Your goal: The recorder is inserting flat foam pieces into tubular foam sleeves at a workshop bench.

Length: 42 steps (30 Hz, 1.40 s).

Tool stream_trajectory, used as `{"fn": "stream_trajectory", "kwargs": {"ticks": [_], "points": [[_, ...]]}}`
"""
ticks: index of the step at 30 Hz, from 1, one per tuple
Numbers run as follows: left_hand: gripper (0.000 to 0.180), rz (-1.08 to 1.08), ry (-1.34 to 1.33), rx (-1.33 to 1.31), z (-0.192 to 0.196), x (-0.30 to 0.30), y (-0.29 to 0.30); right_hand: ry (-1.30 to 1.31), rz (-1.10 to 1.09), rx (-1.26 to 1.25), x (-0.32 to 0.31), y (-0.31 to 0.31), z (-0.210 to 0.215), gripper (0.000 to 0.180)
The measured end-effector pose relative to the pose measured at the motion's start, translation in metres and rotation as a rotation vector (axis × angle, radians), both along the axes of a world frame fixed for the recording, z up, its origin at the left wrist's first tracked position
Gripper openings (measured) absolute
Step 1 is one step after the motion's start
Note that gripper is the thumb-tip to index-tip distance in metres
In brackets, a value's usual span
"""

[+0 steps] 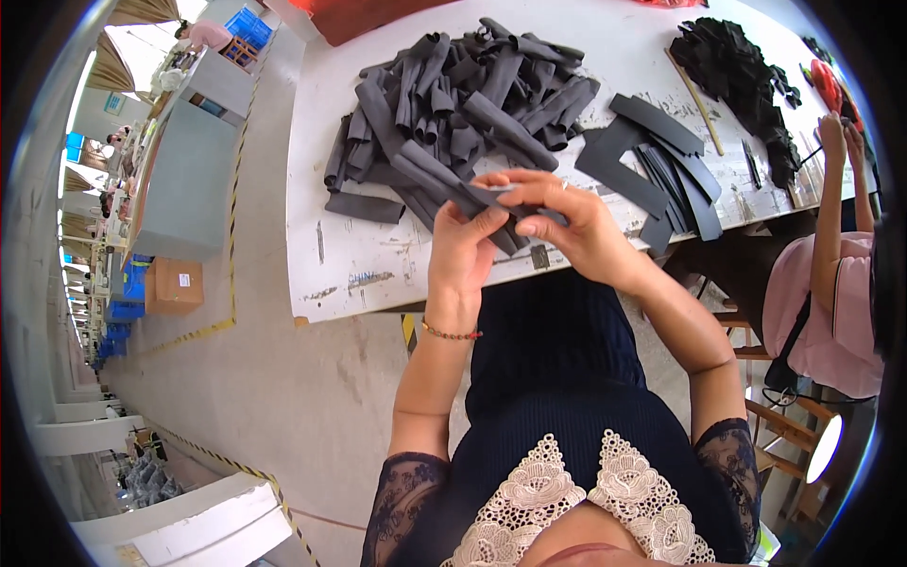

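Over the near edge of the white table point(331, 260), my left hand point(461, 250) and my right hand point(590, 227) meet on a dark grey strip point(499, 227) of thin sheet material. The left thumb presses on the strip from its left side. My right fingers and thumb pinch its other side, partly covering it. Just beyond my hands lies a big heap of curled dark grey pieces point(425, 94), some rolled into tubes. Flat dark grey strips point(680, 189) and a bent flat piece point(619, 170) lie to the right of my hands.
A wooden stick point(694, 99) lies beside a pile of black pieces point(732, 71) at the far right. Another person in pink point(822, 302) sits there, hands at a red item. A red container point(368, 19) stands at the back. Left, a cardboard box point(175, 286) rests on the floor.
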<state>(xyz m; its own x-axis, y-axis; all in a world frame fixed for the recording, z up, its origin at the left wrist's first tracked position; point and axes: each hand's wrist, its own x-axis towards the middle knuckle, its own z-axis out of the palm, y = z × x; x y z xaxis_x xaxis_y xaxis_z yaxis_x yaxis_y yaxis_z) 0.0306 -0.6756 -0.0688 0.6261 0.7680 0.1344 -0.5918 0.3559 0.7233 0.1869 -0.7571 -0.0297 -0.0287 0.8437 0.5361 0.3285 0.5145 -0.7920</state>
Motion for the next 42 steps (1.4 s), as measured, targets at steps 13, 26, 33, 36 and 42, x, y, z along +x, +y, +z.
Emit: {"fn": "stream_trajectory", "kwargs": {"ticks": [13,26,33,36,42], "points": [[0.016,0.183,0.027,-0.275,0.004,-0.018,0.024,-0.198,-0.252,-0.119,0.025,-0.018,0.003,0.017],[0.032,0.219,0.074,-0.249,0.006,-0.011,0.021,-0.322,-0.225,-0.099,0.02,-0.026,0.003,0.038],[0.032,0.158,0.034,-0.254,0.001,-0.006,0.026,-0.464,-0.243,0.03,0.018,-0.021,0.008,0.037],[0.032,0.111,0.035,-0.254,0.003,-0.004,0.025,-0.516,-0.246,0.071,0.02,-0.017,0.014,0.035],[0.032,0.05,0.106,-0.249,0.009,-0.001,0.017,-0.595,-0.231,0.096,0.027,-0.008,0.021,0.036]]}}
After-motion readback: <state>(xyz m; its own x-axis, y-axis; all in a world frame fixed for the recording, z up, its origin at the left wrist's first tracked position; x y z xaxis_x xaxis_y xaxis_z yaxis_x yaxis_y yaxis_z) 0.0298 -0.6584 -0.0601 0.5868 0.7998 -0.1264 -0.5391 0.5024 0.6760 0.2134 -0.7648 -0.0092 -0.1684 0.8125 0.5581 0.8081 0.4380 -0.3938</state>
